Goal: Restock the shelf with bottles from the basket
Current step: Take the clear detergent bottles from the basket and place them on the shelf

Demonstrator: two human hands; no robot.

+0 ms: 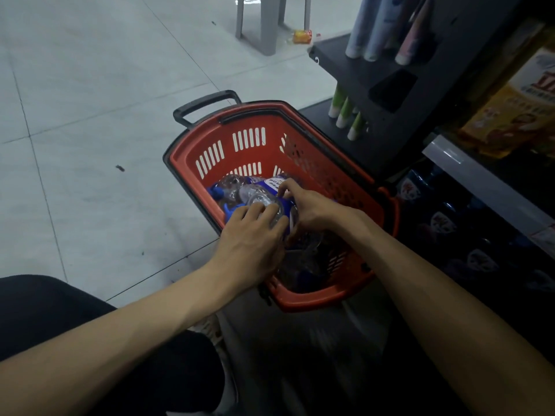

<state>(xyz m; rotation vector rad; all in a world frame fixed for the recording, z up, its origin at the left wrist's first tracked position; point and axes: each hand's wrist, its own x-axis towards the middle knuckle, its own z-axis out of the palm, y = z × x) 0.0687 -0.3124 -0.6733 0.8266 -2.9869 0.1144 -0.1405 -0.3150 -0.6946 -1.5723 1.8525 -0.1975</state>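
A red plastic basket [255,139] with a black handle stands on the floor in front of me. Inside lie several clear water bottles with blue caps and blue labels [237,184]. My left hand [252,238] reaches into the basket, its fingers curled over the body of one clear bottle [267,201]. My right hand [303,205] comes in from the right and grips a bottle with a blue label beside it. The low shelf [468,229] at the right is dark and holds rows of bottles with blue caps.
A black display stand [381,73] with tubes rises just right of the basket. Yellow boxes [516,106] fill a higher shelf at the right edge. Grey stool legs [267,22] stand at the back on the pale tiled floor [90,115]. My dark-clad knee is at lower left.
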